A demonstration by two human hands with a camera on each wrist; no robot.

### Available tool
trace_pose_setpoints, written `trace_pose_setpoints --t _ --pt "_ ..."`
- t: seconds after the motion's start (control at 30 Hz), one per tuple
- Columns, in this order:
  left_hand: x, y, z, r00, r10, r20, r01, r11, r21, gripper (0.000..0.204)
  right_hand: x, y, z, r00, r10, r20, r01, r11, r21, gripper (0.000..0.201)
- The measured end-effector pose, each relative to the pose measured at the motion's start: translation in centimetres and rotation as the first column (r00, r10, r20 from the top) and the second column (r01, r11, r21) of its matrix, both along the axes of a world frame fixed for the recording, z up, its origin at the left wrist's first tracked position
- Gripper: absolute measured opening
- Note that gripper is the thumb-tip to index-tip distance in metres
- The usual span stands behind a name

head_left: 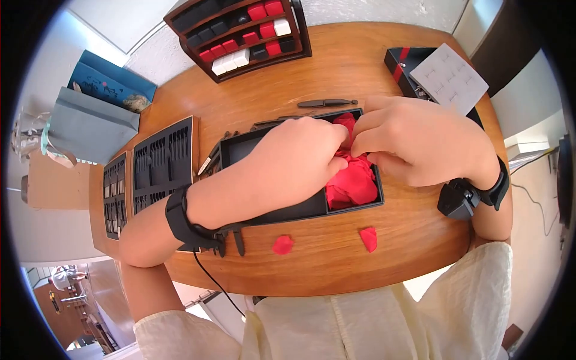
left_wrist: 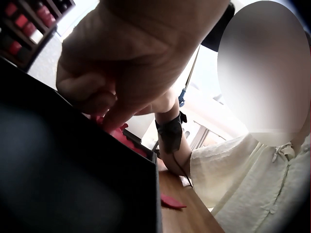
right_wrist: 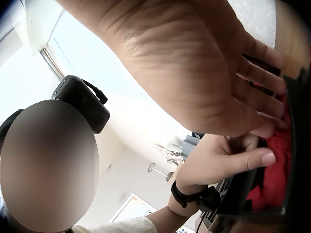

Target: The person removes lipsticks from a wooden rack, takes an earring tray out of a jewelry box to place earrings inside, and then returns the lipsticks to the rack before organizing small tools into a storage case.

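Note:
Crumpled red petals [head_left: 354, 183] fill the right compartment of a black box [head_left: 288, 213]. My left hand [head_left: 291, 153] reaches over the box from the left, its fingers curled and its thumb against the petals; the left wrist view shows this hand [left_wrist: 126, 58] low over the red pieces [left_wrist: 129, 138]. From the right, my right hand [head_left: 414, 141] bends down at the same compartment. In the right wrist view this hand [right_wrist: 194, 73] has its fingers extended and spaced, tips at the red petals [right_wrist: 277, 165]. Its fingertips are partly hidden in the head view.
Two loose petals, one [head_left: 283, 245] left and one [head_left: 368, 239] right, lie before the box. Cutlery trays [head_left: 165, 156] are at left, a knife [head_left: 327, 103] behind, a display rack [head_left: 240, 39] at the back, and a grey panel [head_left: 450, 78] on another box at right.

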State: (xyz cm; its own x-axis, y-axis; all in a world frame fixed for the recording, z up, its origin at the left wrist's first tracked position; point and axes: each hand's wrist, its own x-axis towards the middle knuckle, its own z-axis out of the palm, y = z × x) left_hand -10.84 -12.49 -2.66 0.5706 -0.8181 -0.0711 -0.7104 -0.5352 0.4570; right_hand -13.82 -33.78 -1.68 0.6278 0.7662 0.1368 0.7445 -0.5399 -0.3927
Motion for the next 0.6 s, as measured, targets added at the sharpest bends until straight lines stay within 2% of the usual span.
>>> trace_pose_setpoints --t 0.1,0.17,0.27,0.33,0.4,0.43,0.5,0.57,0.6 --pt "0.2 0.1 -0.4 0.998 0.005 -0.065 0.000 0.997 0.076 0.015 0.1 0.2 -0.6 1.000 -0.011 -0.003 0.011 0.997 -0.073 0.010" --pt "0.2 -0.2 -0.4 1.000 -0.004 -0.030 0.008 0.993 0.117 0.015 0.3 0.3 -0.8 1.000 -0.005 0.007 0.006 0.993 -0.119 0.010" --pt "0.2 -0.2 -0.5 0.999 -0.038 0.029 0.033 0.986 0.165 0.015 0.4 0.7 -0.5 1.000 -0.017 -0.017 0.015 0.994 -0.110 0.009" --pt "0.1 0.1 -0.4 0.998 -0.052 0.048 0.043 0.985 0.168 0.015 0.1 1.0 -0.1 0.991 -0.110 -0.075 0.105 0.993 -0.061 0.012" --pt "0.3 0.6 0.1 1.000 0.016 0.021 -0.017 0.999 0.044 0.015 -0.3 1.3 0.4 0.988 -0.127 -0.084 0.118 0.987 -0.112 0.013" --pt "0.5 1.1 0.2 1.000 0.020 0.019 -0.021 0.999 0.042 0.015 -0.5 1.3 0.6 0.984 -0.151 -0.092 0.136 0.978 -0.156 0.013" --pt "0.9 2.6 0.5 0.996 0.044 0.073 -0.030 0.983 -0.180 0.016 -0.5 1.5 0.8 0.982 -0.155 -0.110 0.135 0.975 -0.174 0.014" --pt "0.4 4.0 2.0 0.997 0.067 0.049 -0.058 0.983 -0.175 0.016 -0.4 1.4 0.4 0.978 -0.162 -0.130 0.136 0.972 -0.191 0.014" --pt "0.0 4.7 2.7 0.996 0.087 0.031 -0.080 0.982 -0.169 0.015 -0.2 1.3 -0.2 0.989 -0.129 -0.078 0.114 0.979 -0.169 0.014"
